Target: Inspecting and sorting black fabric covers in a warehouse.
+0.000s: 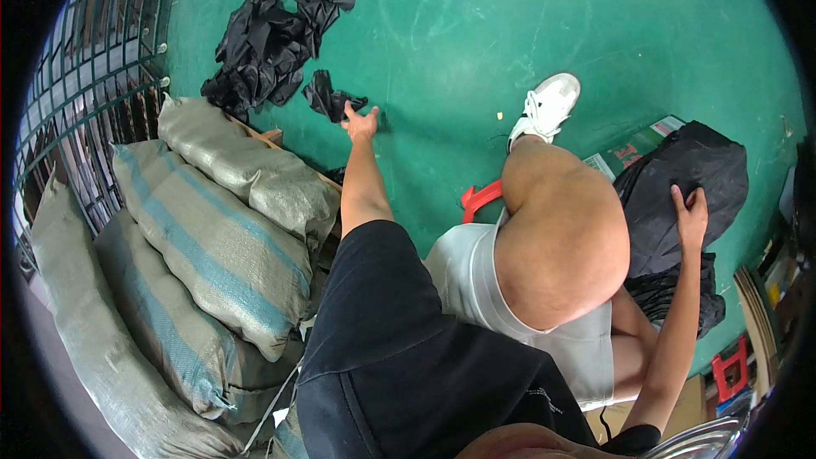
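Note:
My left hand (pixel 361 121) reaches forward with thumb and fingers apart, at the right end of a small crumpled black piece of thin material (pixel 327 97). Whether the fingertips touch it I cannot tell. On the right, my right hand (pixel 691 217) lies on a larger black sheet-like bundle (pixel 663 178), thumb and fingers spread over its surface. That bundle partly covers a green printed box (pixel 608 157). More black crumpled material (pixel 714 293) lies below it, by my right forearm.
Crumpled black heaps (pixel 263 42) lie on the green floor (pixel 442 51) at the far left. Stuffed woven sacks (pixel 204 238) are stacked on the left beside a metal grating (pixel 93 85). A red plastic object (pixel 480 197) stands by my knee; another red object (pixel 729 370) is at lower right.

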{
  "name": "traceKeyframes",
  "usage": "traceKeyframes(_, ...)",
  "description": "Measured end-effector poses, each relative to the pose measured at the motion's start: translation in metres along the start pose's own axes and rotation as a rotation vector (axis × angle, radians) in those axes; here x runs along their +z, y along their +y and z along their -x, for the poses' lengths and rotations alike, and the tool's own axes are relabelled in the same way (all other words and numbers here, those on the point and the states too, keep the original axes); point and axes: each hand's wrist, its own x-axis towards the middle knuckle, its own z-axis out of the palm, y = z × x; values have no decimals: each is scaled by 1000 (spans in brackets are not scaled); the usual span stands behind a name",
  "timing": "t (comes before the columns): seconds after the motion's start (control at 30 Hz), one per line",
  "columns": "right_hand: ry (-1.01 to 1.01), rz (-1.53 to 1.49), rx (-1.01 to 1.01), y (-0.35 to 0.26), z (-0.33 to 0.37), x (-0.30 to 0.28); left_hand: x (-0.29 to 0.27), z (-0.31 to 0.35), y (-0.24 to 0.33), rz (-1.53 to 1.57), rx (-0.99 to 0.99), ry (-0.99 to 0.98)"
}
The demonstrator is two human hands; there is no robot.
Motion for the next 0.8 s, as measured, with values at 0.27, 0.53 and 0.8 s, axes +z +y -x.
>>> traceKeyframes(0.27,-38,8,58,2,2,4,19,-53,4,2,17,-139)
traceKeyframes(0.53,-48,69,74,8,5,-13,19,19,51,332,22,410)
traceKeyframes(0.8,-224,-353,-287,-134,47,-86,-56,139,204,1137,545,-92)
